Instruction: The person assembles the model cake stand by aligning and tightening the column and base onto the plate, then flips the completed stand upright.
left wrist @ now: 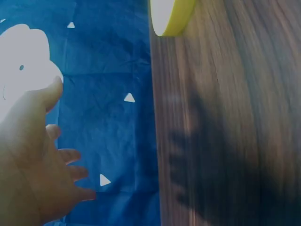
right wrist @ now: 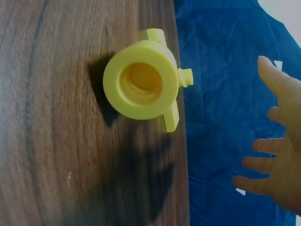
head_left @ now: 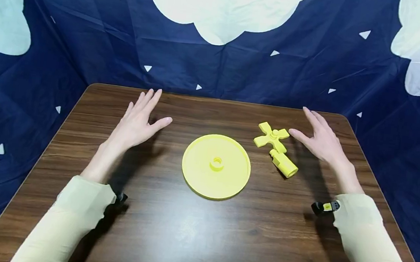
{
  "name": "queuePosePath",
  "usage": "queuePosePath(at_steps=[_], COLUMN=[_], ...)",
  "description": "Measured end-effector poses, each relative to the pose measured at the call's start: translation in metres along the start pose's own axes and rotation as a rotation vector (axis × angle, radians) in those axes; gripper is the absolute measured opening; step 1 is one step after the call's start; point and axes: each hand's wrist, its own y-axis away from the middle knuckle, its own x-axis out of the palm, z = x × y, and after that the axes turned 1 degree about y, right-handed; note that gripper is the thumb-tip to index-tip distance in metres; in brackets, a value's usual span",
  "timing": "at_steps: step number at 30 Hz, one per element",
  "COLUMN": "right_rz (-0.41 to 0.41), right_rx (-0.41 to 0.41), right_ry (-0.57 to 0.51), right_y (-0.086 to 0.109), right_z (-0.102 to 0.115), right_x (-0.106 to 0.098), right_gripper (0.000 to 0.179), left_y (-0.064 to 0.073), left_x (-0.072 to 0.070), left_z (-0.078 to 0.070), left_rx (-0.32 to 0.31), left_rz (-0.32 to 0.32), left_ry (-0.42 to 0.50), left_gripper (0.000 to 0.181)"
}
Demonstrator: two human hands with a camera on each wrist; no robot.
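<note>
Both hands hover over the wooden table with fingers extended and nothing in them. The left hand (head_left: 135, 123) is at the left of the table, its thumb pointing toward a round yellow disc (head_left: 200, 179) that has a raised rim and a small ring at its centre. Over the right side is the right hand (head_left: 321, 140), its thumb tip close beside a yellow four-armed cross piece (head_left: 265, 140) with a stepped knob on top. Just below the cross lies a yellow cylinder (head_left: 285, 164) on its side; the right wrist view shows its hollow end (right wrist: 113, 82).
The brown wood-grain table (head_left: 182, 236) has rounded far corners. Dark blue cloth (head_left: 179, 62) with white cloud shapes and small triangles rises behind and at both sides. A black strapped device (head_left: 323, 207) sits at the right cuff.
</note>
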Motion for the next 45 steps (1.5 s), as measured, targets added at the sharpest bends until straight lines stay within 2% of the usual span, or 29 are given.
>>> queuePosePath(at_steps=[7, 16, 32, 42, 45], right_rz=[-0.024, -0.003, 0.091, 0.170, 0.189], right_rx=[-0.013, 0.011, 0.064, 0.062, 0.058], right_ry=[-0.038, -0.084, -0.176, -0.174, -0.172], right_y=[0.011, 0.025, 0.048, 0.058, 0.061], right_z=[0.001, 0.003, 0.012, 0.017, 0.018], right_x=[0.006, 0.014, 0.026, 0.035, 0.037], right_gripper=[0.080, 0.079, 0.082, 0.088, 0.091], left_y=[0.011, 0.022, 0.041, 0.041, 0.043], left_x=[0.011, 0.031, 0.055, 0.069, 0.071], left_z=[-0.006, -0.015, -0.031, -0.042, -0.045], left_rx=[0.014, 0.017, 0.018, 0.036, 0.022], left_rz=[0.047, 0.105, 0.128, 0.156, 0.176], left_ry=[0.060, 0.113, 0.191, 0.203, 0.205], left_gripper=[0.084, 0.084, 0.090, 0.097, 0.099])
